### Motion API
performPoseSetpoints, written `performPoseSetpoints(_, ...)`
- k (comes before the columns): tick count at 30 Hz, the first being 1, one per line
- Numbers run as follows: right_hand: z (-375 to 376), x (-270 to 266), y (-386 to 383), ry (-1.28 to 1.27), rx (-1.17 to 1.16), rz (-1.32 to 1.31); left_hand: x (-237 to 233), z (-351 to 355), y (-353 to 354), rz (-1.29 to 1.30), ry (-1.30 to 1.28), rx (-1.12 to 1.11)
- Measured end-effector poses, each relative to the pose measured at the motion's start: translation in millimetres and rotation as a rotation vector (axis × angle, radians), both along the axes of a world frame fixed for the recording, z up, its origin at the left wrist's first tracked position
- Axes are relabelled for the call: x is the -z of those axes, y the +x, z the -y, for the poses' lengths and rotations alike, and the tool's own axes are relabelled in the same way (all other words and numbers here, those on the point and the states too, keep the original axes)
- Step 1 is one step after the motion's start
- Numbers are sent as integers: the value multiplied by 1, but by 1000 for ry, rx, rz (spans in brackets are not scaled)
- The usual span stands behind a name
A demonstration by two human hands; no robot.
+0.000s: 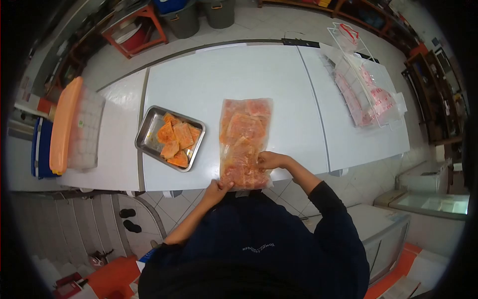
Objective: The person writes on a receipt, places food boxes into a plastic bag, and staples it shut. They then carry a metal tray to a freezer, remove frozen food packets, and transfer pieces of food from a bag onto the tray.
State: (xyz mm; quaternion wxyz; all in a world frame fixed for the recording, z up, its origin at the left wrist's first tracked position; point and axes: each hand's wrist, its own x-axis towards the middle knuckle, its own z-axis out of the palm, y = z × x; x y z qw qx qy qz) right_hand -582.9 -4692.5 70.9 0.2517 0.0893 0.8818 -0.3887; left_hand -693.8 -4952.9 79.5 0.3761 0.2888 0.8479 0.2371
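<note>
A long clear plastic bag point(244, 130) holds flat orange-coloured pieces and lies lengthwise on the white table in front of me. My left hand point(217, 191) is closed on the bag's near left corner, thumb on top, at the table edge. Along the bag's right side, my right hand point(271, 160) has its fingers curled in against the plastic; its fingertips are partly hidden. To the left stands a metal tray point(144, 143) with several loose orange pieces point(183, 134) in it, apart from both hands.
A white wire rack point(366, 94) with red-printed plastic bags stands at the table's right. On the left is a clear storage box point(87, 132) with an orange lid. The white table point(194, 70) has seams between its panels. Grey bins point(181, 22) stand beyond it.
</note>
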Motion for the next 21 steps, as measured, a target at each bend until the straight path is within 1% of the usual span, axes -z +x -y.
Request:
performPoseSetpoints(2,-3,8,7,-773,299,165,19,16,7,357,-96,-243)
performPoseSetpoints(3,-3,4,11,-773,284,172,17,16,14,358,-95,-259)
performPoseSetpoints(5,-4,-14,17,-963,635,460,7,6,36,734,221,-630)
performPoseSetpoints(6,-3,-11,18,-955,620,475,13,7,44,739,227,-651)
performPoseSetpoints(8,-7,-1,18,-846,180,330,30,4,60,786,481,-847)
performPoseSetpoints(9,-5,9,20,-835,162,346,30,3,67,792,494,-869)
performPoseSetpoints(10,2,17,21,-780,190,238,26,2,72,921,507,-849)
performPoseSetpoints(11,7,24,23,-751,194,187,26,0,76,1047,520,-822)
performPoseSetpoints(12,12,28,25,-720,197,137,29,-6,85,1048,534,-839)
performPoseSetpoints(14,23,23,29,-665,343,88,33,-24,107,1201,618,-558)
performPoseSetpoints(15,25,26,31,-665,324,96,30,-32,115,1197,629,-577)
performPoseSetpoints(17,27,33,32,-596,459,1,20,-40,127,1126,651,-667)
performPoseSetpoints(20,20,36,34,-570,477,-30,33,-37,135,1064,658,-718)
performPoseSetpoints(21,19,20,33,-563,461,-26,34,-38,138,1063,673,-729)
